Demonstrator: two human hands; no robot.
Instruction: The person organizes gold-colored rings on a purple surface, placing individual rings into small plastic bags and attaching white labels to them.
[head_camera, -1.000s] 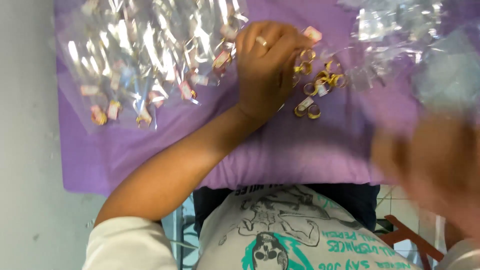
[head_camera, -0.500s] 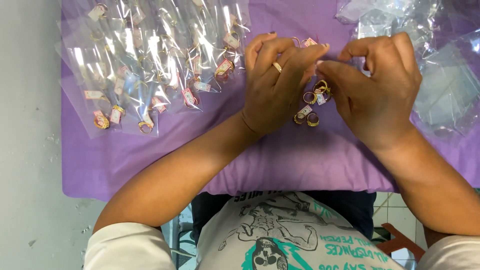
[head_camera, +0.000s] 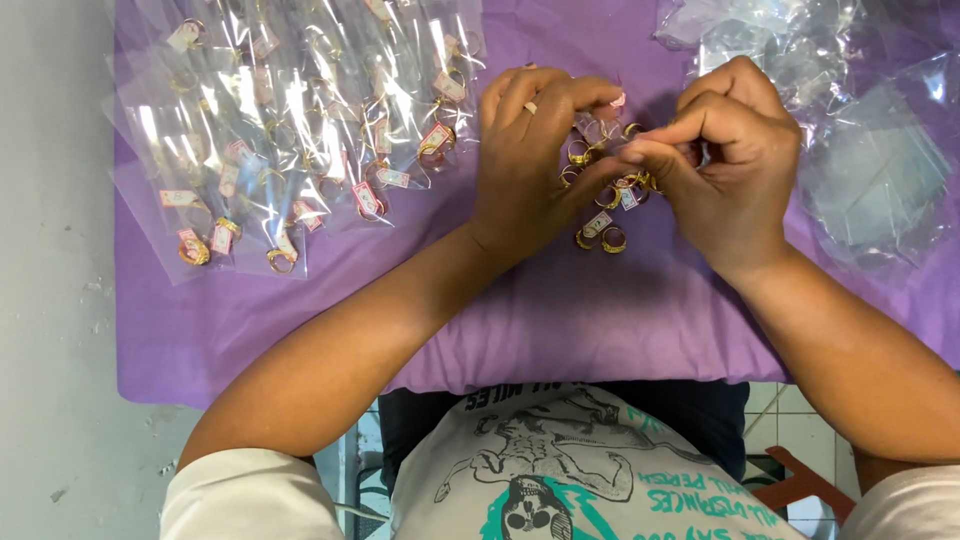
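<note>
A small heap of gold rings with pink tags (head_camera: 602, 232) lies on a purple cloth (head_camera: 560, 320). My left hand (head_camera: 525, 160) rests over the heap, fingers curled, a ring on one finger. My right hand (head_camera: 730, 165) meets it from the right, its thumb and fingertips pinched together over the heap. What sits between the fingertips is too small to make out. Part of the heap is hidden under both hands.
Several clear plastic sleeves with tagged gold rings (head_camera: 290, 130) are spread at the left of the cloth. A pile of empty clear bags (head_camera: 850, 130) lies at the far right. Pale wall or floor (head_camera: 50, 300) borders the left.
My right hand came in from the lower right to the ring heap and pinched its fingers there. My left hand stayed over the heap, shifting slightly.
</note>
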